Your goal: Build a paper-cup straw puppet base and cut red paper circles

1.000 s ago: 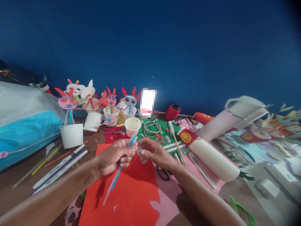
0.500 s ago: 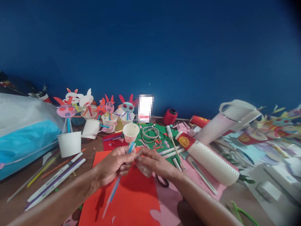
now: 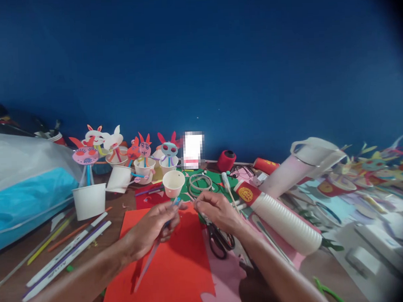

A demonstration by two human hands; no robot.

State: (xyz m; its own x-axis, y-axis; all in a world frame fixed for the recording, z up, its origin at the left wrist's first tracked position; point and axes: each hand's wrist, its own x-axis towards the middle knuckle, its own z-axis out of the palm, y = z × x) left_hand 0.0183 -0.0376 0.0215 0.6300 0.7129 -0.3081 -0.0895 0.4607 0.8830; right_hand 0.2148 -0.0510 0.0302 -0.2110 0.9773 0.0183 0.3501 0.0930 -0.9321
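Observation:
My left hand (image 3: 162, 222) is closed around thin blue and whitish drinking straws (image 3: 147, 267), whose long ends slant down over the red paper (image 3: 169, 266). Their short blue ends poke out above my thumb. To the right, my right hand (image 3: 215, 210) is curled, thumb and fingers pinched together and apart from my left hand. Whatever lies between those fingertips is too small to make out. Black-handled scissors (image 3: 219, 245) lie just under my right hand, their blades partly hidden. Beyond both hands stands a white paper cup (image 3: 174, 183).
Paper animal figures in cups (image 3: 144, 168) stand at the back left. Markers (image 3: 68, 261) lie on the left beside a plastic bag (image 3: 31, 188). On the right are a stack of paper cups (image 3: 279, 214), a jug (image 3: 301, 165) and a green pipe cleaner (image 3: 328, 292).
My right hand has moved right, away from my left hand and the straws. The clear object seen under it earlier no longer shows. More of the scissors is now visible.

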